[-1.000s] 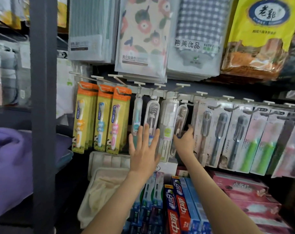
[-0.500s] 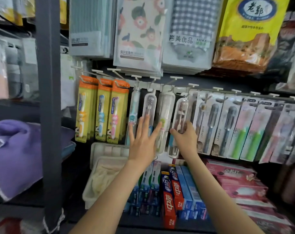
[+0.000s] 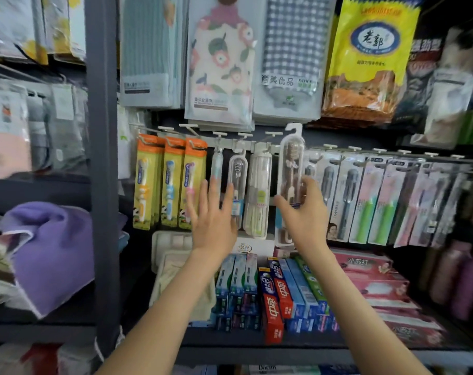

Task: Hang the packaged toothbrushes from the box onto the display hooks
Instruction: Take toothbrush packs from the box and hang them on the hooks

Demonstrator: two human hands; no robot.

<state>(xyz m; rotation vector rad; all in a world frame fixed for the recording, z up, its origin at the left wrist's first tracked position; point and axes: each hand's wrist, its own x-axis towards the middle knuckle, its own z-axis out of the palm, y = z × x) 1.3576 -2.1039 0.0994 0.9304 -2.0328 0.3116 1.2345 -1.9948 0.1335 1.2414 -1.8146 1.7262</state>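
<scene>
— Plastic, clear, with a brown brush inside: is that the toothbrush pack [image 3: 291,169] in the right hand [image 3: 308,212]?
— Yes. Its fingers [image 3: 312,185] and thumb pinch the lower half of the pack, which stands upright in front of the display, over the middle of the shelf [image 3: 257,341].
— Is it hung?
— Its white hanger tab [image 3: 294,128] rises above the row of display hooks [image 3: 244,135], beside packs that hang there. Whether the tab touches a hook, I cannot tell.
— And the left hand [image 3: 213,215]?
— Raised flat, palm towards the display, fingers [image 3: 212,190] straight and spread, holding nothing. It sits just in front of two clear packs [image 3: 238,182] on their hooks; contact cannot be made out.
— What else hangs there?
— Yellow-and-orange children's packs [image 3: 170,182] towards the shelf's left end, green-handled brushes [image 3: 365,207] in a row towards the right end.
— Below?
— Toothpaste cartons [image 3: 277,296], red and blue, stand packed along the front edge of the shelf, pink boxes [image 3: 370,277] to their right. A purple towel [image 3: 51,247] lies folded past the grey upright [image 3: 101,185], on the left.
</scene>
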